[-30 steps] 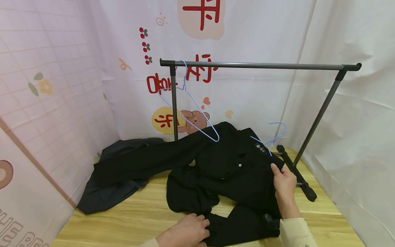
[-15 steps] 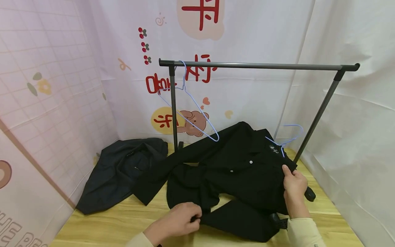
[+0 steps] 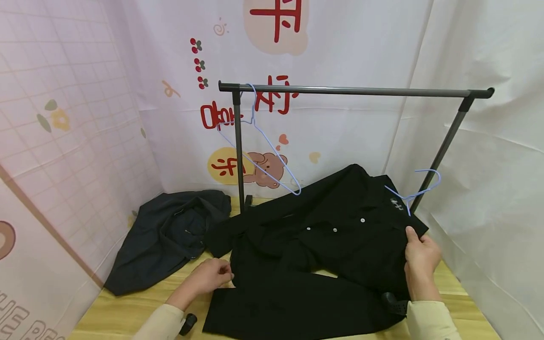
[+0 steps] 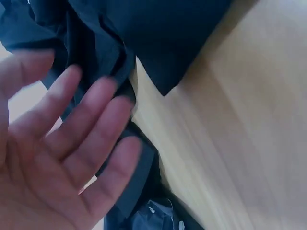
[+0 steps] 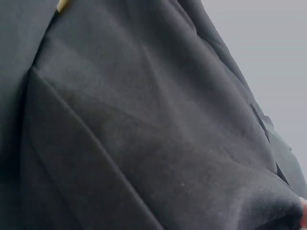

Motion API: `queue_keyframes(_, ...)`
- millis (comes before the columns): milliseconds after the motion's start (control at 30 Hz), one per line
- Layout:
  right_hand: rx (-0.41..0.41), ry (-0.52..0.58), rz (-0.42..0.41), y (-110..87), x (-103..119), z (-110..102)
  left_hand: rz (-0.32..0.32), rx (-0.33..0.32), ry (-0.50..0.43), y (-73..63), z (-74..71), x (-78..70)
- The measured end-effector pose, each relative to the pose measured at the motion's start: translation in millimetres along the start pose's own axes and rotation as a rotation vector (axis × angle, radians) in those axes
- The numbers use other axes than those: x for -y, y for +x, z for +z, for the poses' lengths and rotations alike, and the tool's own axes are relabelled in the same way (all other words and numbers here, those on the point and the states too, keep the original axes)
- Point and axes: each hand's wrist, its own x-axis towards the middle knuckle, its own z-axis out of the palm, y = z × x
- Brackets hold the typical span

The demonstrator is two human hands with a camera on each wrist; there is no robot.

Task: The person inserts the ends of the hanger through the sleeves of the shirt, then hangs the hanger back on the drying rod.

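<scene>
A black long-sleeved shirt (image 3: 323,250) with white buttons and a small light emblem lies spread over the table. From its neck opening rises the hook of a light-blue hanger (image 3: 418,193); the rest of that hanger is hidden by the cloth. My right hand (image 3: 422,255) pinches the shirt near the shoulder, thumb on top. My left hand (image 3: 211,275) is beside the near sleeve, just left of it. In the left wrist view the left hand (image 4: 72,148) holds nothing, its fingers loosely extended over dark cloth. Folds of the shirt (image 5: 158,124) fill most of the right wrist view.
A second dark garment (image 3: 170,236) lies crumpled on the wooden table (image 3: 114,316) at the left. Behind the shirt stands a metal clothes rack (image 3: 352,90), with another light-blue hanger (image 3: 276,151) hanging at its left end. Printed curtains (image 3: 352,42) enclose the back and sides.
The shirt and its hanger have shifted right with my right hand. My left hand has let go of the near sleeve and moved left; that sleeve now lies stretched out flat.
</scene>
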Motion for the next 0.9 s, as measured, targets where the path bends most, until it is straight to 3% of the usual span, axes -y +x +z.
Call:
queue_keyframes(167,-0.015,0.004,-0.005,-0.4,-2.0,-1.2,-0.157,-0.220,0.016,26.0,0.7,5.3)
queue_keyframes(300,-0.028,0.018,-0.008,-1.2,-3.2,-2.5,-0.278,-0.290,0.053,45.4,2.6,6.4)
queue_keyframes(433,-0.035,0.006,-0.021,-1.7,-4.0,-4.6,-0.363,-0.233,0.079,55.8,7.6,5.4)
queue_keyframes(667,-0.035,-0.004,-0.013,1.6,-5.1,-8.2,-0.381,-0.233,0.126,52.1,7.8,8.2)
queue_keyframes(800,-0.034,-0.004,-0.004,3.6,-4.9,-8.8,-0.389,-0.091,0.049,45.1,6.7,6.5)
queue_keyframes(900,-0.034,0.004,0.001,3.7,-5.3,-8.4,-0.337,-0.018,-0.003,41.7,9.8,4.1)
